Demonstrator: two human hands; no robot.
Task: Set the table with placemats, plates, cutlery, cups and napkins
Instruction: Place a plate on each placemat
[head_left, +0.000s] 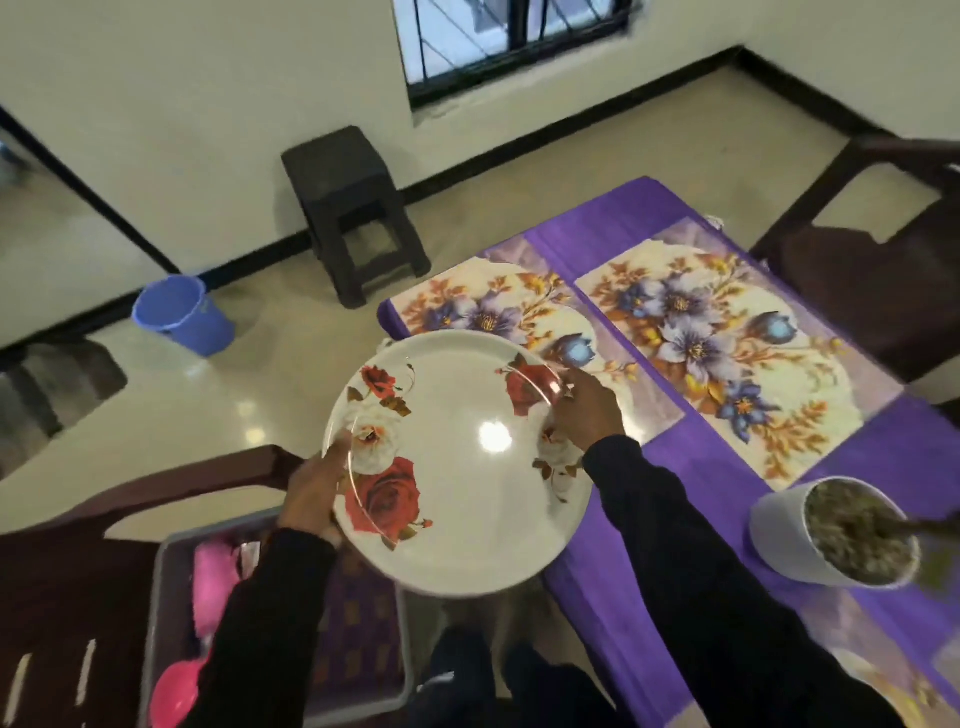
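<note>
I hold a white plate (467, 499) with red and white roses in the air, left of the table's near corner. My left hand (314, 493) grips its left rim and my right hand (584, 410) grips its right rim. A glass plate seems to lie on top of it, its clear edge showing as a thin arc. Two floral placemats lie side by side on the purple tablecloth (727, 499): one (524, 317) just beyond the plate, the other (727, 343) to its right.
A grey tray (171, 597) with pink items and a purple patterned cloth sits on a brown chair (62, 623) below the plate. A white pot (784, 535) with dried plant matter stands on the table at right. Another chair (857, 280), a dark stool (353, 208) and a blue bucket (182, 317) are around.
</note>
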